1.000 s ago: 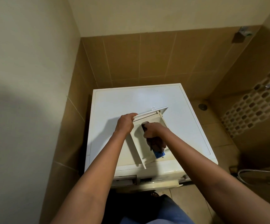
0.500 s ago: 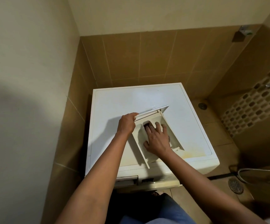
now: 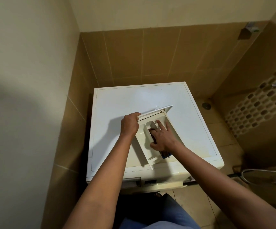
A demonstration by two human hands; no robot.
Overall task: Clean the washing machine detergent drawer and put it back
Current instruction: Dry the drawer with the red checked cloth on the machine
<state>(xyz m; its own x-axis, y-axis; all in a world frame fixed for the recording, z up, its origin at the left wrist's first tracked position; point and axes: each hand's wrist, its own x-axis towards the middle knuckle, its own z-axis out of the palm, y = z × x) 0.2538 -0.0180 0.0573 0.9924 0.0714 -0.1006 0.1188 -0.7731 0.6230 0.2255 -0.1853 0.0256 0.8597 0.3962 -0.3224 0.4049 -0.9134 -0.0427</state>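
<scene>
Closest to me are my jeans and both forearms reaching out over the front of the washing machine. On its front, top left, I make out a dark slot that I take to be where the drawer belongs.

The drawer lies on the machine's lid, angled, with its front panel at the far end. My left hand has stayed put for the whole second, curled round the left end of that panel and pinning the drawer down.

The right hand is what has changed. A second ago it was bunched round a dark sponge (it could be a cloth; I can't tell). Half a second ago it had flattened into the drawer. Now it lies flat with its fingers straight and spread, shifted toward the right-hand side. It presses the sponge down rather than clutching it, and a blue end sticks out under the wrist.

I read that as scrubbing strokes working across the compartments, so cleaning is under way and refitting has not begun. The drawer itself has barely shifted.

Beyond are the bare lid, the tiled wall, and a floor drain off to the right.
</scene>
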